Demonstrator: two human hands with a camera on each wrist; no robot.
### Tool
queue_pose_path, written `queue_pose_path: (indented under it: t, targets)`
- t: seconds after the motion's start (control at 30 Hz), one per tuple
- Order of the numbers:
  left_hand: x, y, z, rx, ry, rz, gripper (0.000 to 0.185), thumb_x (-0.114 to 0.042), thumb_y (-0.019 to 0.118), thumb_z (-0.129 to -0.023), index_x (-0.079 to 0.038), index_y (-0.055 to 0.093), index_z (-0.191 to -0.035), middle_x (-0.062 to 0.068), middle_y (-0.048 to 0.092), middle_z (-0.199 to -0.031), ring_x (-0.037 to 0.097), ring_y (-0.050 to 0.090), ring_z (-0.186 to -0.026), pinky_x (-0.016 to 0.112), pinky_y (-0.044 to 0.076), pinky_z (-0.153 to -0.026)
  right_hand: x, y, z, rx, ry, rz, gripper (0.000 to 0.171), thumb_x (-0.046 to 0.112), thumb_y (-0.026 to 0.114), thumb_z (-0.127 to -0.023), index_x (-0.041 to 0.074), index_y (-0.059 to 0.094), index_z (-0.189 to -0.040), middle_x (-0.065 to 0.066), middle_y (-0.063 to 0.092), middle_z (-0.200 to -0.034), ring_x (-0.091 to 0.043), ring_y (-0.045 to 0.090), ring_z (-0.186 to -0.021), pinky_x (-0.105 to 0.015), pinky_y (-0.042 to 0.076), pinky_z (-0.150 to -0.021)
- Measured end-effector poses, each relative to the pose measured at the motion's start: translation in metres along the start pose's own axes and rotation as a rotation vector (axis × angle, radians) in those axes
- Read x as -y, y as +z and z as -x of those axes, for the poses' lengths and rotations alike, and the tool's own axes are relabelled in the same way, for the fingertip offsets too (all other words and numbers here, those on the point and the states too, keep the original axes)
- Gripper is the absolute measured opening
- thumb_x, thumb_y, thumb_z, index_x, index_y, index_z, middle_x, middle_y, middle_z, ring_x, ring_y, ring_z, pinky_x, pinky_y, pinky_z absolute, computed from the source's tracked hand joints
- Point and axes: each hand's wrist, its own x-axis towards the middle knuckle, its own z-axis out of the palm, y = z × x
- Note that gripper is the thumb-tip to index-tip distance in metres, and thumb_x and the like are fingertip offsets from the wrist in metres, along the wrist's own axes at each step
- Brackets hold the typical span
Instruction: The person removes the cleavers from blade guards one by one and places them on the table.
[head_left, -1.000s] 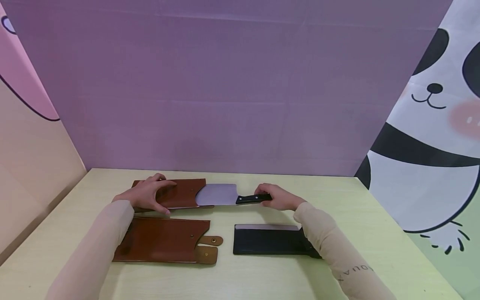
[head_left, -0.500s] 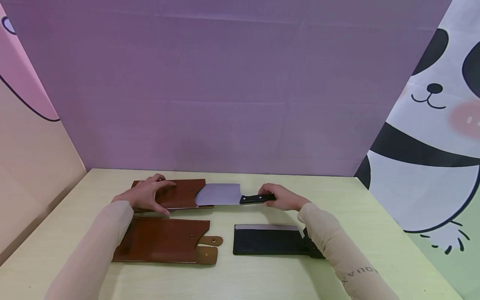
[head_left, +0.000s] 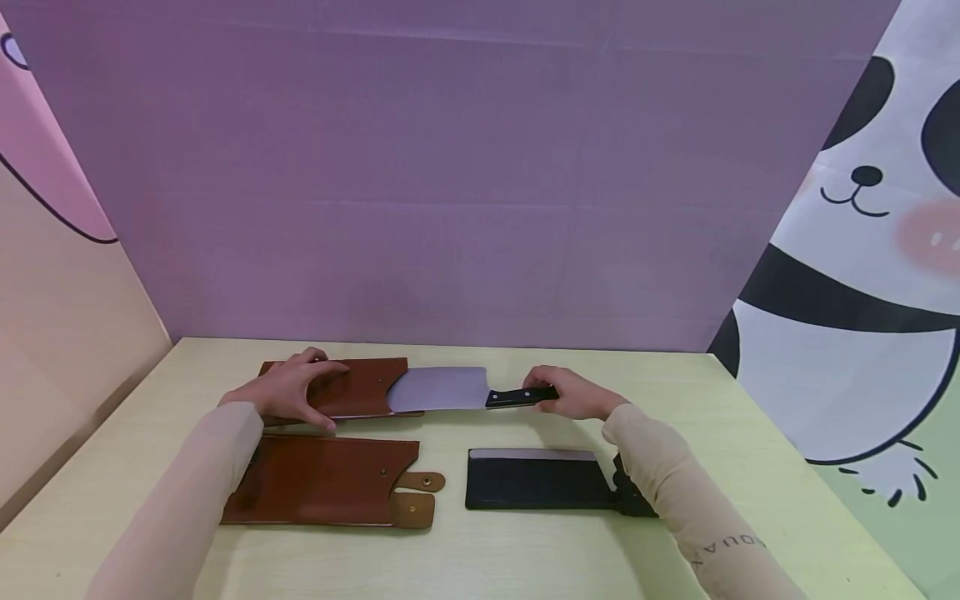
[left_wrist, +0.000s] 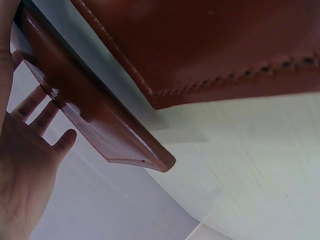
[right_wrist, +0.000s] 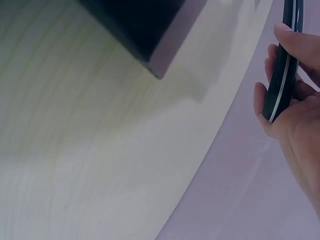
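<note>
A cleaver (head_left: 442,389) lies partly in the far sheath (head_left: 358,387); nearer, another sheath (head_left: 322,482) lies left of a cover (head_left: 536,482).

Left hand (left_wrist: 22,165): open palm at lower left, fingers (left_wrist: 37,107) against a brown leather sheath (left_wrist: 95,120). Second brown leather sheath (left_wrist: 210,45), stitched edge, fills top right. Both lie on the pale table (left_wrist: 250,165).

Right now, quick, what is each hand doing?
Left hand: open, fingers resting flat on the brown sheath.
Right hand: fingers curled round the cleaver handle, holding it.
</note>
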Motion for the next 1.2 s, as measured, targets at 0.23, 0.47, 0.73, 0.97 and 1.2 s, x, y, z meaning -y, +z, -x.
queue_pose_path:
  t: [0.23, 0.47, 0.73, 0.97, 1.2]
  targets:
    - [0.000, 0.000, 0.000, -0.008, 0.007, 0.008, 0.090, -0.055, 0.079, -0.057, -0.017, 0.048, -0.133, 0.013, 0.040, -0.128, 0.033, 0.039, -0.117, 0.056, 0.038, -0.092, 0.001, -0.002, 0.004, -0.001, 0.010, 0.015, 0.025, 0.001, 0.061, -0.084, 0.002, 0.055, -0.108, -0.010, 0.060, -0.100, -0.022, 0.056, -0.092, -0.044, 0.044, -0.086]
    - [-0.001, 0.000, 0.002, 0.005, -0.010, 0.027, 0.091, -0.054, 0.079, -0.057, -0.018, 0.046, -0.134, 0.013, 0.040, -0.128, 0.032, 0.038, -0.117, 0.057, 0.038, -0.092, 0.000, -0.004, 0.008, 0.001, 0.012, 0.001, 0.025, 0.000, 0.061, -0.084, 0.001, 0.055, -0.108, -0.011, 0.060, -0.100, -0.021, 0.056, -0.092, -0.042, 0.044, -0.085]
    - [-0.003, -0.003, 0.004, 0.016, -0.009, 0.024, 0.090, -0.054, 0.079, -0.059, -0.016, 0.045, -0.134, 0.015, 0.039, -0.129, 0.034, 0.038, -0.118, 0.058, 0.038, -0.092, -0.002, -0.007, 0.012, -0.004, 0.027, 0.005, 0.023, 0.001, 0.061, -0.084, 0.002, 0.056, -0.106, -0.009, 0.061, -0.098, -0.019, 0.056, -0.090, -0.041, 0.044, -0.084]
    - [-0.002, -0.001, 0.003, 0.013, -0.018, 0.022, 0.090, -0.054, 0.079, -0.058, -0.017, 0.046, -0.134, 0.014, 0.039, -0.129, 0.034, 0.038, -0.118, 0.057, 0.038, -0.093, -0.007, -0.008, 0.015, -0.003, 0.028, -0.005, 0.023, 0.002, 0.061, -0.084, 0.003, 0.056, -0.106, -0.009, 0.061, -0.098, -0.019, 0.056, -0.089, -0.041, 0.044, -0.083]
    - [-0.001, -0.001, 0.003, 0.006, -0.008, 0.007, 0.090, -0.054, 0.079, -0.058, -0.015, 0.047, -0.133, 0.016, 0.039, -0.129, 0.035, 0.038, -0.118, 0.058, 0.037, -0.091, -0.016, -0.012, 0.019, -0.021, -0.084, -0.030, 0.021, 0.007, 0.062, -0.084, 0.005, 0.056, -0.105, -0.006, 0.061, -0.094, -0.015, 0.056, -0.084, -0.039, 0.046, -0.078]
